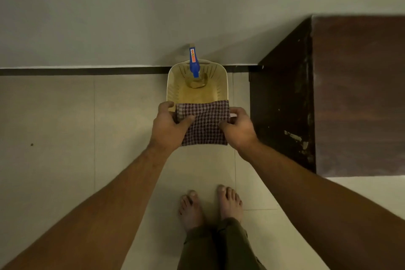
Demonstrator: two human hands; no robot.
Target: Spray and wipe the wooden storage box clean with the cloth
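Observation:
A dark checked cloth [205, 126], folded into a rectangle, hangs over the near rim of a cream plastic basket [173, 85] on the floor. My left hand [167, 129] grips the cloth's left edge and my right hand [237, 128] grips its right edge. Inside the basket stands a spray bottle with a blue trigger head [194, 64], leaning toward the wall. The dark brown wooden storage box [357, 94] stands at the right, close beside the basket, with chipped paint on its left side.
A pale wall [131, 13] with a dark skirting strip [83, 71] runs behind the basket. The floor is light tile [54, 127]. My bare feet [210, 206] stand just behind the basket.

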